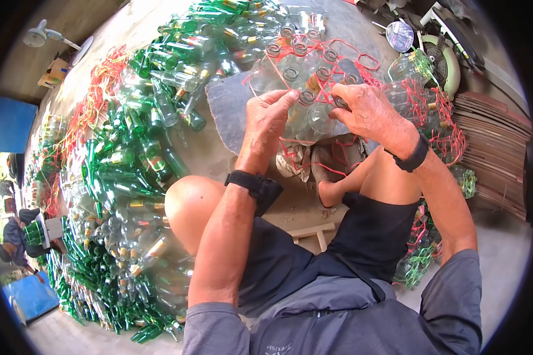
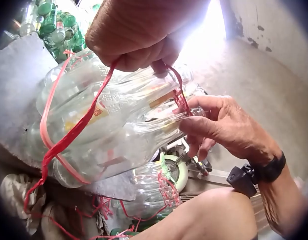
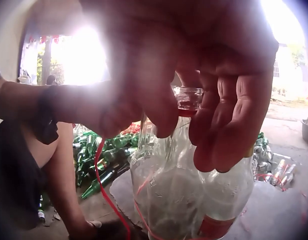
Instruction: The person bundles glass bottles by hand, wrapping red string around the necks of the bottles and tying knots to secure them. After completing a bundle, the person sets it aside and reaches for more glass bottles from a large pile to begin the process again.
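Floor [image 1: 210, 158] of a cluttered workroom, with a heap of green bottles [image 1: 130, 121] to the seated person's left. A bundle of clear bottles [image 1: 321, 121] stands on a grey slab [image 1: 225, 106] just beyond the knees. The left hand [image 1: 265, 118] pinches a red cord [image 2: 70, 141]; the right hand [image 1: 370, 115] grips one bottle's neck [image 3: 189, 99] between thumb and fingers.

In the left wrist view, the top edge crops the left grip [image 2: 136, 42], whose fingers hide a stretch of red cord [image 2: 76, 131]. In the right wrist view, the right grip [image 3: 224, 60] is cropped above and the clear bottles [image 3: 169, 200] below. In the head view, the distant person [image 1: 15, 234] is too small to resolve.
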Demonstrator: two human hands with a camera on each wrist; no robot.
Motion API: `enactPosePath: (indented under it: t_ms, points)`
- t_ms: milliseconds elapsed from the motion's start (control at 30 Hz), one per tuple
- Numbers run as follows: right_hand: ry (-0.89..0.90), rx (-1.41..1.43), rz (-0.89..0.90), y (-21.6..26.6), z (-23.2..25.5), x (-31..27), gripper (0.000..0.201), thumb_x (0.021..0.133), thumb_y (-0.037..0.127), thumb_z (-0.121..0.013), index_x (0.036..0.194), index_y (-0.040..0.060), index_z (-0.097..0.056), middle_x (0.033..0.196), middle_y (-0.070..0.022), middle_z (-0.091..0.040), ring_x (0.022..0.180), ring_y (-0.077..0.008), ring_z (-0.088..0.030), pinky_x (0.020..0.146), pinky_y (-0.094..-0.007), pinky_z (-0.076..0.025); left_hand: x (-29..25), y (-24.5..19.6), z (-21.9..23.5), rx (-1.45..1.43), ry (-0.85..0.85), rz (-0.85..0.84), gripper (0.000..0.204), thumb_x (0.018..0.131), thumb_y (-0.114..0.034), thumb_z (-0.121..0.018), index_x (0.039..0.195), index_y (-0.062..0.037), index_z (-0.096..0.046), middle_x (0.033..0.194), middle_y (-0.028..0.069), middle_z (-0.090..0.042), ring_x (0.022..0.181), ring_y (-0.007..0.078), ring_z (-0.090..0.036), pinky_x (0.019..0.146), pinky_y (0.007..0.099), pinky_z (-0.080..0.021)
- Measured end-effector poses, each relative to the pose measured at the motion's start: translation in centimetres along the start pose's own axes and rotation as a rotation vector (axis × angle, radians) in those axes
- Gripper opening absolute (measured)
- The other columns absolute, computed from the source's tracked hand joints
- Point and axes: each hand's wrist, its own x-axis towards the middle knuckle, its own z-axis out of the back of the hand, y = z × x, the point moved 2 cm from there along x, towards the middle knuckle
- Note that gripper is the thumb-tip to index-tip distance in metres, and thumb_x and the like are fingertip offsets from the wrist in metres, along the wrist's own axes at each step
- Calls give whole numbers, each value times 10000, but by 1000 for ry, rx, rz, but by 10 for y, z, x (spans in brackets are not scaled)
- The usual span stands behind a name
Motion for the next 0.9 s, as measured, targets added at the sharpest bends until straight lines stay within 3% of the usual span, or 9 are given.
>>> enactPosePath:
  t_ms: [167,233,333,533,600,633,700,800,900]
  points:
    - [42,2,-12,0,6,2,342,856,177,-809,1102,-4,-654,898,-209,-691,889,-422,-700,764,-503,-532,-1,-4,9,17,70,26,278,993,-241,-754,1149,-13,-785,633,-119,-448,516,13,-300,477,247,-200]
    - [113,0,-134,7,15,2,304,854,234,-804,1042,33,-674,902,-202,-723,934,-437,-703,785,-524,-549,0,1,14,15,84,35,280,991,-235,-754,1163,-17,-786,638,-119,-452,520,13,-300,479,245,-201]
    - [151,-12,-142,10,25,3,294,863,245,-793,1065,52,-700,919,-191,-735,941,-408,-716,796,-512,-554,5,4,17,43,55,11,290,985,-229,-753,1183,-20,-788,639,-120,-457,524,13,-298,481,243,-204]
    - [79,-139,-40,22,44,15,213,912,229,-718,1052,69,-732,945,-179,-726,939,-387,-715,813,-504,-555,7,3,17,167,13,-15,262,967,-228,-767,1120,-20,-811,677,-109,-547,542,7,-329,487,241,-224]
    - [9,-112,49,19,39,26,182,927,193,-683,1049,66,-731,959,-177,-722,944,-394,-709,817,-502,-554,7,4,15,157,-4,-26,267,959,-235,-773,1088,-5,-816,766,-62,-663,607,21,-468,534,234,-345]
    - [-62,-83,140,18,36,33,162,942,156,-647,1046,63,-729,972,-175,-718,949,-401,-702,822,-501,-553,8,7,15,154,-7,-25,267,959,-235,-773,1088,-5,-816,766,-62,-663,607,21,-468,534,234,-345]
    - [-40,-10,187,13,26,44,157,947,130,-620,1040,59,-725,983,-177,-716,959,-405,-697,827,-500,-553,11,11,15,91,16,-122,278,960,-228,-768,1082,19,-811,868,-7,-734,726,58,-595,645,245,-465]
    - [1,54,236,14,19,55,161,945,93,-589,1030,54,-720,996,-183,-712,971,-412,-691,835,-499,-552,12,14,15,135,-8,-95,283,964,-220,-761,1064,40,-807,929,34,-762,825,89,-654,740,261,-515]
    - [62,50,259,19,16,63,190,930,64,-574,1047,54,-724,1001,-194,-712,985,-420,-686,846,-498,-551,11,13,11,154,-40,-106,273,966,-205,-761,1055,49,-807,908,33,-760,792,86,-649,705,262,-512]
